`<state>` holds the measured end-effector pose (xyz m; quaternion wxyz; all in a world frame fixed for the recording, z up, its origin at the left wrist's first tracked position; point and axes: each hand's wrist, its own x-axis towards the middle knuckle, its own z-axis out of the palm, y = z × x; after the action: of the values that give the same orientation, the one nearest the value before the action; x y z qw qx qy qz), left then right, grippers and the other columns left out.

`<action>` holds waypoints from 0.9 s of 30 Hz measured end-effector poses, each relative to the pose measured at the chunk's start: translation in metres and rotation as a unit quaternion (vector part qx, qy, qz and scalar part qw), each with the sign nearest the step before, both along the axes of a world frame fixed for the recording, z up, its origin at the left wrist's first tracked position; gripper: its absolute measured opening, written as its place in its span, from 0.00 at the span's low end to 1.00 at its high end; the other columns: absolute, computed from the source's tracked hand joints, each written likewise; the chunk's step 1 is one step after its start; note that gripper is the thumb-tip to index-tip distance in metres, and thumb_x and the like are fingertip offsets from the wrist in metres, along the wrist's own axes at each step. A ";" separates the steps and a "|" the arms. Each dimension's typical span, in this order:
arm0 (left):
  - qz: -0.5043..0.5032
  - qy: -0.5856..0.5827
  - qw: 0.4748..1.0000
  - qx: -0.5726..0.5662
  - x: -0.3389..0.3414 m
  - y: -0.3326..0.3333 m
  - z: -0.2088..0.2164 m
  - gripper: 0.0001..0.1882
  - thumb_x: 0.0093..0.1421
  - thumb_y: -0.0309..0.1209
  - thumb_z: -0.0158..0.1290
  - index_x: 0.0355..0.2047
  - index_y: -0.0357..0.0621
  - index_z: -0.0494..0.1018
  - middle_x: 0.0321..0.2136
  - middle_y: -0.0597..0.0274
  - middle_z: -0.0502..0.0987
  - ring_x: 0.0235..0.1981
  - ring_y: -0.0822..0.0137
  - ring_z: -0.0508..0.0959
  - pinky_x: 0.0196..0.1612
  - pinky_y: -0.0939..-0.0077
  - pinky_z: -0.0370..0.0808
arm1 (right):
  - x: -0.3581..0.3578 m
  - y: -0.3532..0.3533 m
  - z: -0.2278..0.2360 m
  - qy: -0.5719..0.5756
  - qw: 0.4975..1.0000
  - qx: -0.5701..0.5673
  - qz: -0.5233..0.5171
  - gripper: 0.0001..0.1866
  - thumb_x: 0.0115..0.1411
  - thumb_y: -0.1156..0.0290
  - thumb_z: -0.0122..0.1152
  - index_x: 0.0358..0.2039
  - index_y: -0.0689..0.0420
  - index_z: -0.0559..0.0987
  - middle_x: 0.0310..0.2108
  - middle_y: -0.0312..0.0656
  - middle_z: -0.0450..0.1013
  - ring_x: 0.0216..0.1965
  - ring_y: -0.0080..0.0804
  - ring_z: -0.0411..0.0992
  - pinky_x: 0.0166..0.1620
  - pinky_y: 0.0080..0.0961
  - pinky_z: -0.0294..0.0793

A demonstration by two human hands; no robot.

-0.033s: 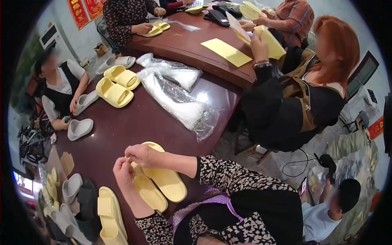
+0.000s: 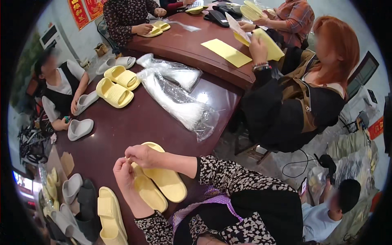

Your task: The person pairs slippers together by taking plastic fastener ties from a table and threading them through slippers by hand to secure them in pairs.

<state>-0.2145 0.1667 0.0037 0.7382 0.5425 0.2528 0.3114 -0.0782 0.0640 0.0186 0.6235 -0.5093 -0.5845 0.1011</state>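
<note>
Red wall banners [image 2: 77, 15], flat yellow sheet [image 2: 226, 52]

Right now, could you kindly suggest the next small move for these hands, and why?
I would probably ease the right hand slightly aside while the left hand holds still: they are close together, overlapping the two yellow slippers in this view, and whatever may be between the fingertips cannot be made out.
</note>
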 end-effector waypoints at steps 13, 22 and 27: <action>0.203 -0.055 0.977 0.044 0.002 -0.010 0.003 0.10 0.61 0.24 0.47 0.43 0.37 0.71 0.34 0.63 0.74 0.28 0.76 0.73 0.31 0.84 0.70 | -0.005 -0.052 0.010 -0.052 0.997 -0.006 -0.048 0.10 0.52 0.73 0.61 0.35 0.59 0.75 0.30 0.47 0.74 0.33 0.47 0.73 0.36 0.38 0.72; 0.294 0.178 0.898 0.276 -0.053 -0.054 -0.007 0.15 0.62 0.27 0.48 0.48 0.32 0.68 0.43 0.57 0.72 0.41 0.71 0.72 0.44 0.79 0.71 | -0.033 -0.078 0.020 -0.220 0.933 -0.284 -0.029 0.16 0.58 0.58 0.56 0.29 0.61 0.74 0.28 0.51 0.75 0.32 0.44 0.76 0.35 0.36 0.74; 0.260 0.164 0.915 0.263 -0.053 -0.085 -0.018 0.14 0.62 0.26 0.49 0.47 0.32 0.69 0.44 0.57 0.70 0.43 0.70 0.72 0.46 0.79 0.70 | -0.034 -0.058 -0.007 -0.242 0.898 -0.356 -0.093 0.16 0.58 0.59 0.55 0.28 0.62 0.74 0.25 0.50 0.74 0.30 0.44 0.76 0.34 0.37 0.74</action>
<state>-0.2674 0.0816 -0.0139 0.4104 0.6756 0.4109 0.4542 -0.1118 0.0059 0.0120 0.2465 -0.7581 -0.5923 0.1170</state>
